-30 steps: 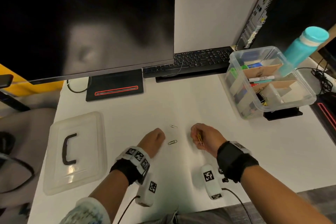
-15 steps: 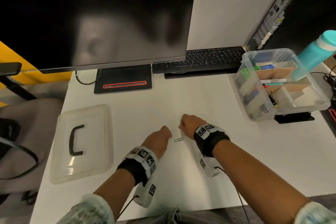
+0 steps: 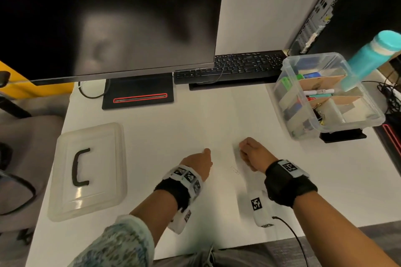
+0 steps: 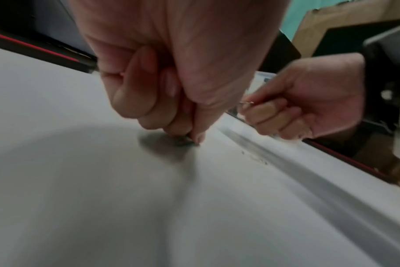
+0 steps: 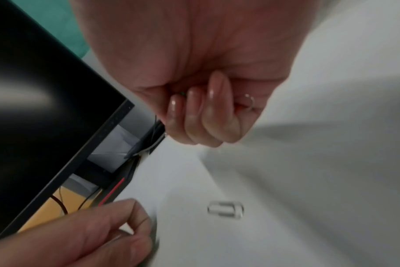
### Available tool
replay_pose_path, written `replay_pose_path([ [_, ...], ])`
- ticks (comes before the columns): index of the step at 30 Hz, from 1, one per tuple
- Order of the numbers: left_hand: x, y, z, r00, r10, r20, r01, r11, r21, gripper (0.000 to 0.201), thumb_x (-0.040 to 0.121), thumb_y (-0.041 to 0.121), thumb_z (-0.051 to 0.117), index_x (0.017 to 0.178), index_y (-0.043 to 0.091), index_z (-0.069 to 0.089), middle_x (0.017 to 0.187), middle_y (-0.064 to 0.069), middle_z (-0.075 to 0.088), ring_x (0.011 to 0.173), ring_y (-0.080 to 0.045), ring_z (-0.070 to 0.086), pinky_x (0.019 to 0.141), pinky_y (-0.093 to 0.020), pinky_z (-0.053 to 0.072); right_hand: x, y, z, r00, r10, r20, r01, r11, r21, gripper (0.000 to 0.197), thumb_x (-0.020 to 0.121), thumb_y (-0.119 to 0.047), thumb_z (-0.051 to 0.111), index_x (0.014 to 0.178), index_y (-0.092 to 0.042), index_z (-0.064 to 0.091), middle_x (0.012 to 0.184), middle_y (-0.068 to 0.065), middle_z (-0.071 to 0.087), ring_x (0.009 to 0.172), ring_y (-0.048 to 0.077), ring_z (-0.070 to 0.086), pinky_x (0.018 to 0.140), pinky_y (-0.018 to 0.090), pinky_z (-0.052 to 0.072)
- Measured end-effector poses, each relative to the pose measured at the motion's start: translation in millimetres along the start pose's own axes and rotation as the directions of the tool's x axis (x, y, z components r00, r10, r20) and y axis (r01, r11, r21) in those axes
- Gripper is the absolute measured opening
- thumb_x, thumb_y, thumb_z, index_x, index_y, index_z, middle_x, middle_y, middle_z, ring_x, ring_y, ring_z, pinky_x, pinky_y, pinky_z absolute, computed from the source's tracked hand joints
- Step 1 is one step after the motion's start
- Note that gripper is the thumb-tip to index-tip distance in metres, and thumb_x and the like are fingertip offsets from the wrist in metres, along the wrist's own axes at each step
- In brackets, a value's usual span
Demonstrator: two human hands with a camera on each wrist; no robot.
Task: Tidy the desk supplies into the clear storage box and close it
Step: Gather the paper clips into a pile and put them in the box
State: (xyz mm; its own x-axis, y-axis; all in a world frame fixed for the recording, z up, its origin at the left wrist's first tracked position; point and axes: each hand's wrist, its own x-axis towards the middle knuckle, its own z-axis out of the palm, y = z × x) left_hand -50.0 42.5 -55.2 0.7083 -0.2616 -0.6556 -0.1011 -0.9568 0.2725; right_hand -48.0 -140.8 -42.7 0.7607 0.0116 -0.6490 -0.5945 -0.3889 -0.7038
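My left hand [image 3: 198,161] pinches something small against the tabletop [image 3: 195,119]; I cannot tell what. My right hand [image 3: 252,154] is clenched around paper clips [image 5: 249,102]. 1 loose clip [image 3: 234,170] lies between them. The open box [image 3: 378,119] sits beyond my right hand, bare tabletop between.
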Motion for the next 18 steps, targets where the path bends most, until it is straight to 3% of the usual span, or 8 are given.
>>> replay_pose_path([
  [2, -4.5, -9.6, -13.9, 0.998, 0.062, -0.030, -0.067, 0.978, -0.199, 0.027, 0.100, 0.023, 0.034, 0.120, 0.006, 0.040, 0.112, -0.020, 0.059, 0.101, -0.031, 0.058, 0.086, -0.037, 0.044, -6.8, -8.0, -11.5, 0.999, 0.028, -0.022, -0.025, 0.995, 0.098, 0.029, 0.094, -0.016, 0.036, 0.065, -0.015, 0.039, 0.056, 0.003, 0.039, 0.047, 0.015, 0.028, 0.045, 0.023, 0.021],
  [4, -10.3, -19.7, -26.4, 0.990, 0.093, -0.102, -0.132, 0.857, -0.499, 0.014, 0.099, 0.020, 0.035, 0.091, 0.014, 0.044, 0.083, -0.013, 0.058, 0.071, -0.025, 0.054, 0.066, -0.036, 0.047, -15.3, -7.7, -24.8, 0.998, -0.002, 0.068, -0.026, 0.910, 0.413, 0.026, 0.083, -0.016, 0.037, 0.058, -0.015, 0.034, 0.051, 0.002, 0.031, 0.042, 0.014, 0.021, 0.044, 0.024, 0.012],
  [7, -17.1, -25.6, -40.2, 0.999, 0.037, -0.019, -0.033, 0.416, -0.909, 0.033, 0.095, 0.016, 0.033, 0.062, 0.019, 0.032, 0.055, 0.002, 0.034, 0.042, -0.010, 0.027, 0.040, -0.019, 0.023, -26.7, 1.2, -33.3, 0.979, -0.141, 0.148, -0.023, 0.643, 0.766, 0.022, 0.079, -0.017, 0.032, 0.061, -0.011, 0.042, 0.053, 0.004, 0.035, 0.043, 0.015, 0.028, 0.040, 0.021, 0.012],
  [9, -23.0, -25.4, -43.5, 0.994, 0.112, 0.020, 0.007, 0.113, -0.994, 0.032, 0.091, 0.015, 0.029, 0.060, 0.019, 0.029, 0.050, 0.005, 0.030, 0.036, -0.007, 0.021, 0.036, -0.013, 0.017, -29.1, 7.1, -29.8, 0.985, -0.087, 0.146, -0.047, 0.685, 0.727, 0.029, 0.088, -0.019, 0.033, 0.067, -0.009, 0.051, 0.055, 0.004, 0.040, 0.044, 0.015, 0.034, 0.038, 0.019, 0.018],
  [11, -28.5, -24.4, -42.4, 0.983, 0.184, -0.009, 0.010, -0.099, -0.995, 0.027, 0.089, 0.017, 0.029, 0.062, 0.018, 0.032, 0.051, 0.005, 0.028, 0.036, -0.006, 0.021, 0.036, -0.013, 0.015, -27.7, 12.9, -20.2, 0.996, -0.021, 0.082, -0.018, 0.895, 0.446, 0.028, 0.093, -0.014, 0.035, 0.073, -0.011, 0.056, 0.055, 0.000, 0.042, 0.043, 0.012, 0.034, 0.038, 0.019, 0.021],
  [13, -29.3, -23.4, -38.6, 0.986, 0.164, -0.029, -0.001, -0.169, -0.986, 0.028, 0.089, 0.020, 0.033, 0.061, 0.019, 0.032, 0.052, 0.005, 0.026, 0.036, -0.006, 0.020, 0.035, -0.016, 0.013, -28.2, 19.0, -9.0, 0.996, -0.087, -0.001, 0.086, 0.988, -0.126, 0.022, 0.096, -0.013, 0.038, 0.082, -0.016, 0.055, 0.066, -0.003, 0.050, 0.056, 0.013, 0.045, 0.049, 0.020, 0.034],
  [15, -28.7, -22.3, -33.6, 0.992, 0.118, -0.032, -0.016, -0.140, -0.990, 0.030, 0.090, 0.019, 0.035, 0.060, 0.021, 0.030, 0.052, 0.006, 0.024, 0.037, -0.006, 0.018, 0.035, -0.019, 0.011, -30.7, 27.5, 5.3, 0.989, -0.144, 0.016, 0.127, 0.811, -0.571, 0.013, 0.097, -0.029, 0.043, 0.097, -0.017, 0.048, 0.085, 0.000, 0.058, 0.076, 0.019, 0.052, 0.068, 0.025, 0.038],
  [18, -29.2, -20.8, -24.7, 0.997, 0.081, 0.000, 0.008, -0.097, -0.995, 0.039, 0.097, 0.025, 0.037, 0.059, 0.021, 0.033, 0.050, 0.006, 0.027, 0.036, -0.006, 0.019, 0.033, -0.018, 0.013, -35.2, 33.5, 23.1, 0.988, -0.157, -0.002, 0.097, 0.620, -0.779, 0.029, 0.097, -0.034, 0.040, 0.116, -0.013, 0.041, 0.103, 0.007, 0.064, 0.089, 0.029, 0.061, 0.074, 0.034, 0.044],
])
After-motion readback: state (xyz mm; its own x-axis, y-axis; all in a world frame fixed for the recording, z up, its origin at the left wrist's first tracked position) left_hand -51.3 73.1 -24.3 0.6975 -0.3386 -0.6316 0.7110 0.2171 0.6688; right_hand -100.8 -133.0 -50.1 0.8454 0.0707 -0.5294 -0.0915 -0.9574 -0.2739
